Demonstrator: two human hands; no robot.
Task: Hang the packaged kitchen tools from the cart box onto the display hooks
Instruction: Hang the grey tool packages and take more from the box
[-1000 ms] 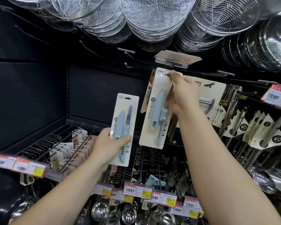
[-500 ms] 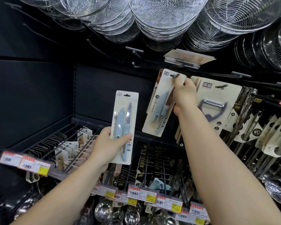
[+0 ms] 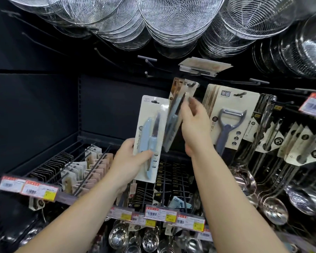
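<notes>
The left hand (image 3: 130, 159) grips a carded paring knife (image 3: 150, 139) by its lower edge, while beside it the right hand (image 3: 193, 123), fingers loosely spread, touches another knife pack (image 3: 173, 125) hanging on its hook (image 3: 191, 84)

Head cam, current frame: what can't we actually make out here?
- Hung knife pack, head view: motion-blurred, partly behind the right hand; whether its hole sits on the hook is unclear.
- Price tags: print too small and blurred to read.
- Cart box: outside the frame.
- Held knife pack: lower part covered by the left hand.
</notes>
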